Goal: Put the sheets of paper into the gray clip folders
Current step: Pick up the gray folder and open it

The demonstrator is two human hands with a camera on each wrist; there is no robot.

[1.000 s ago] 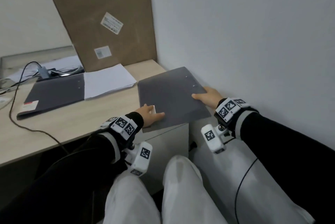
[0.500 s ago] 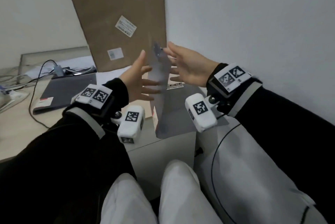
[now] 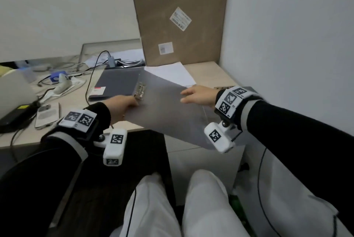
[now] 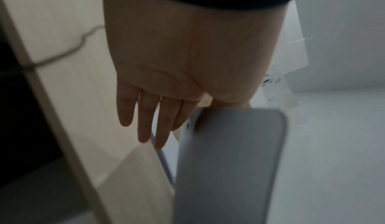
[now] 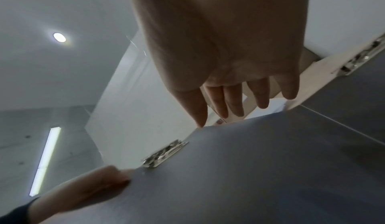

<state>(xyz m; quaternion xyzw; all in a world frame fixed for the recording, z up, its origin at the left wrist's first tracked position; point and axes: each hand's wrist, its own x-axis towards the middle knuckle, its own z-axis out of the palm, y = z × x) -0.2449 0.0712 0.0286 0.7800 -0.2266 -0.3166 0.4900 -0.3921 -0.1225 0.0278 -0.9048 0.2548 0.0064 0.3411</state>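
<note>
A gray clip folder [image 3: 172, 114] is spread open between my hands over the desk's right front corner, its metal clip [image 3: 140, 92] at the left edge. My left hand [image 3: 128, 102] pinches that edge below the clip, its thumb [image 5: 104, 178] on the inside face and its fingers [image 4: 150, 120] straight underneath. My right hand [image 3: 193, 95] lies on the far right part, its fingers [image 5: 239, 104] straight. A second gray folder [image 3: 115, 83] lies closed on the desk behind. White sheets of paper [image 3: 170, 72] lie beside it. Another clip [image 5: 358, 59] shows near my right wrist.
A tall cardboard box [image 3: 180, 16] leans against the back wall. The side wall [image 3: 287, 45] stands close on the right. A phone [image 3: 47, 115], cables [image 3: 92, 75] and a laptop [image 3: 13, 87] crowd the desk's left part. My knees are below the desk edge.
The folder lay closed on the corner, was raised upright between both hands, and now is spread open and swung left. My left hand has taken its clip edge.
</note>
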